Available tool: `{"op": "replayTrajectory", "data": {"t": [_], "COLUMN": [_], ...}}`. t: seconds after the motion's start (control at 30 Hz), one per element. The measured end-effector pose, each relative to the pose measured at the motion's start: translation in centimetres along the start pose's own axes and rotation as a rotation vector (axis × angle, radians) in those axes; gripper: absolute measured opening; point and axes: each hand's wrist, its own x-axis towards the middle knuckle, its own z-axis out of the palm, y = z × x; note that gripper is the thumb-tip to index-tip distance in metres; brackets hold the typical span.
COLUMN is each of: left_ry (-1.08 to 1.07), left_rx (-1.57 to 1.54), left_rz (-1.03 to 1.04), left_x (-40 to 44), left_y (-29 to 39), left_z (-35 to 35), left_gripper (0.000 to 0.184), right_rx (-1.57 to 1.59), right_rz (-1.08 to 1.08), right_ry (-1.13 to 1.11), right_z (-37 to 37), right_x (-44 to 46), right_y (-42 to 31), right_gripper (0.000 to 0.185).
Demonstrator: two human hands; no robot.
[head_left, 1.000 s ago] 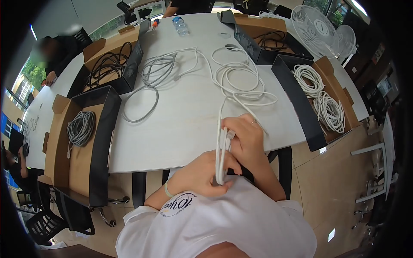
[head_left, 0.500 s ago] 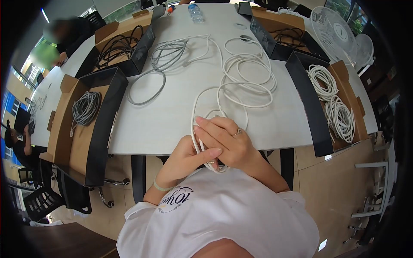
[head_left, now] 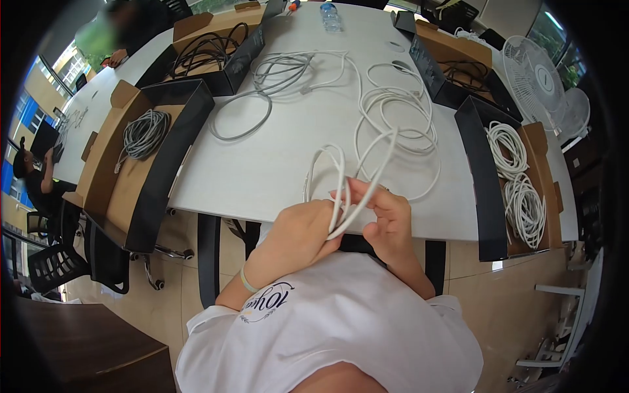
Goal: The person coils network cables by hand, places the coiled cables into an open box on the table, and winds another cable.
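Observation:
My left hand (head_left: pixel 298 229) is closed round loops of white cable (head_left: pixel 377 180) at the table's front edge. To its right, my right hand (head_left: pixel 388 216) has its thumb apart from the other fingers, and its fingertips touch the loops near the left hand. From the held loops the cable runs up to loose white coils on the table (head_left: pixel 262 164). A grey cable (head_left: pixel 278 73) lies loosely coiled farther left, joined by sight to a paler stretch that ends in a plug (head_left: pixel 306 90).
A box with a grey coil (head_left: pixel 145 134) stands left, and a box with two white coils (head_left: pixel 524 209) stands right. Black cables lie in two farther boxes (head_left: pixel 209 52). A bottle (head_left: pixel 331 18) and fans (head_left: pixel 534 75) are behind. Two people sit left.
The held loops now stand up higher between my hands. My right hand has opened somewhat and moved right, away from my left. The camera view has shifted, too.

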Motion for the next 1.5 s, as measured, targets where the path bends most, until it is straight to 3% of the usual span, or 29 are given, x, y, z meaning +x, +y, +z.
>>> {"op": "replayTrajectory", "data": {"t": [0.1, 0.27, 0.33, 0.47, 0.53, 0.63, 0.73, 0.77, 0.8, 0.87, 0.97, 1.0, 1.03, 1.1, 1.13, 1.27, 1.37, 1.43, 1.47, 1.5], "left_ry": [-0.04, -0.096, -0.113, -0.071, -0.003, 0.264, 0.372, 0.373, 0.365, 0.238, 0.263, 0.259, 0.255, 0.257, 0.221, 0.261, 0.231, 0.349, 0.35, 0.398], "left_rx": [0.01, 0.163, 0.234, 0.037, -0.018, -0.292, -0.282, -0.24, -0.243, 0.002, -0.147, -0.103, -0.104, -0.397, -0.469, -0.461, -0.695, -0.979, -0.976, -1.198], "left_rz": [0.043, 0.026, 0.012, -0.077, -0.091, -0.331, -0.426, -0.423, -0.433, -0.546, -0.645, -0.531, -0.535, -0.572, -0.646, -0.701, -0.736, -0.699, -0.705, -0.62], "left_x": [0.1, -0.1, -0.2, 0.1, 0.3, -1.2, -1.6, -1.2, -1.1, -0.8, -1.0, -1.2, -1.4, -1.6, -1.5, -1.3, -0.7, -0.4, -0.7, -0.9], "left_y": [0.0, -0.3, -0.2, 0.5, 0.3, -1.1, -1.4, -1.3, -0.9, -0.2, -1.0, -1.4, -1.4, -1.4, -1.1, -1.2, -1.2, -1.1, -1.5, -2.3], "left_z": [0.7, 1.0, 1.1, 0.3, 0.2, 0.4, 0.4, 0.5, 0.4, 0.2, 0.4, 0.2, 0.3, 0.3, 0.0, 0.1, -0.3, 0.0, 0.1, 0.3], "left_gripper": [0.031, 0.033, 0.034, 0.039, 0.04, 0.06, 0.068, 0.074, 0.074, 0.08, 0.074, 0.058, 0.058, 0.04, 0.023, 0.017, 0.017, 0.011, 0.011, 0.008], "right_rx": [0.11, 0.282, 0.205, 0.098, -0.028, -0.305, -0.472, -0.613, -0.753, -0.792, -0.858, -0.876, -0.893, -0.88, -0.87, -0.906, -0.935, -0.863, -0.857, -0.757], "right_rz": [0.097, 0.353, 0.257, 0.194, 0.164, 0.011, -0.02, -0.166, -0.313, -0.27, -0.376, -0.359, -0.342, -0.37, -0.399, -0.358, -0.398, -0.404, -0.403, -0.458], "right_ry": [0.081, 0.096, 0.044, 0.055, -0.013, -0.114, -0.235, -0.234, -0.231, -0.305, -0.401, -0.397, -0.392, -0.377, -0.366, -0.382, -0.353, -0.316, -0.318, -0.25], "right_z": [0.5, 0.9, 0.8, 0.9, 0.6, 0.8, 1.2, 1.3, 1.4, 1.3, 1.3, 1.4, 1.5, 1.9, 2.0, 2.0, 2.1, 2.2, 2.4, 2.4], "right_x": [0.4, 0.5, 0.4, 0.4, 0.8, 0.6, 1.2, 1.6, 1.7, 0.9, 0.6, 0.6, 0.5, 0.4, 0.7, 0.5, 0.7, 0.8, 0.8, 1.0], "right_y": [-0.4, -1.2, -0.4, -0.6, -1.5, -0.5, -1.0, -1.1, -1.0, 0.1, 1.0, 0.9, 0.8, 1.1, 1.2, 1.1, 1.3, 1.2, 1.1, 0.9], "right_gripper": [0.047, 0.024, 0.011, 0.014, 0.013, 0.021, 0.031, 0.03, 0.029, 0.023, 0.018, 0.015, 0.012, 0.01, 0.01, 0.009, 0.012, 0.02, 0.02, 0.025]}}
